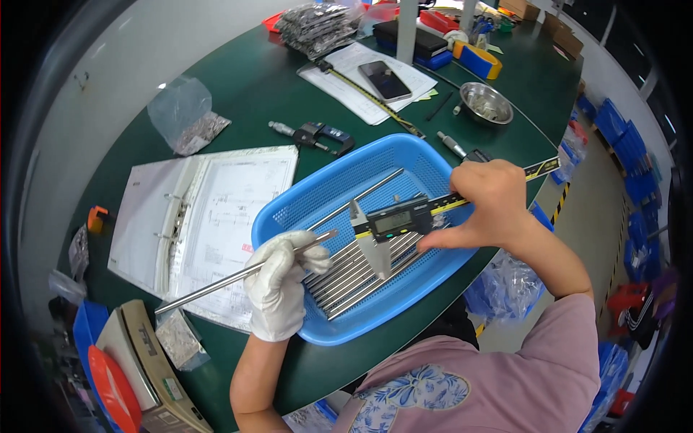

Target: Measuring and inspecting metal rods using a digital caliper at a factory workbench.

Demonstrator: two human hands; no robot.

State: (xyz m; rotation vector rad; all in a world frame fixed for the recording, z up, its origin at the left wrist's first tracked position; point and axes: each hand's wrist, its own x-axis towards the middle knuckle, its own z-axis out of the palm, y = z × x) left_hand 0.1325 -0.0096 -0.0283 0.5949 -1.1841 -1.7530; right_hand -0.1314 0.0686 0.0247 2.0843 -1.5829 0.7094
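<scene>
The left hand (278, 283) (it wears a white glove) pinches a thin metal rod (209, 289), whose long axis runs from 8 to 2 o'clock. At 2 o'clock from this hand is the digital caliper (393, 222), which the bare right hand (492, 202) grips with curled fingers; the rod's tip is just beside its jaws. Beneath, similar rods (346, 278) lie in the blue basket (426, 160). On the tabletop (253, 108), a ring binder (238, 195) is at 10 o'clock from the left hand.

caliper (395, 221) & rod (209, 291) overhung basket (404, 153), binder (231, 209) blocked its L side, free tabletop (263, 79) lay btwn plastic bag (180, 107) & papers (346, 85)
</scene>
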